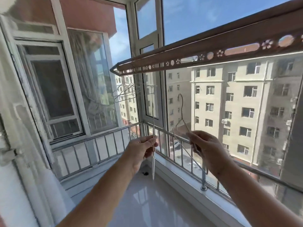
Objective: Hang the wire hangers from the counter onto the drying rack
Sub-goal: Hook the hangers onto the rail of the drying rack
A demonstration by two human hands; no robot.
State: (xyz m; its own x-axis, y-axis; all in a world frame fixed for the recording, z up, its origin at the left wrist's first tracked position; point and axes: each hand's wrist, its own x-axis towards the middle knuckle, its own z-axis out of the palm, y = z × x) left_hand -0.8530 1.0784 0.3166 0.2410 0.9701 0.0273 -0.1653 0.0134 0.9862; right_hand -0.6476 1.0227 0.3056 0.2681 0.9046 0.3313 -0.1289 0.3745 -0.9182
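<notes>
Left hand (142, 150) pinches the first wire hanger (153, 166) edge-on and right hand (209, 150) grips the second wire hanger (181, 115) hook-up, both held below the drying rack (196, 52), open air between hooks and its rail, glossy white surface (147, 203) farther beneath.

Left hand (141, 150), right hand (209, 149): two; left hanger (153, 163), right hanger (182, 110): two held; one drying rack (213, 45)

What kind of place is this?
Probably a glazed apartment balcony, several floors up: windows on both sides with a railing along them, a drying rack overhead, and apartment blocks outside.
</notes>
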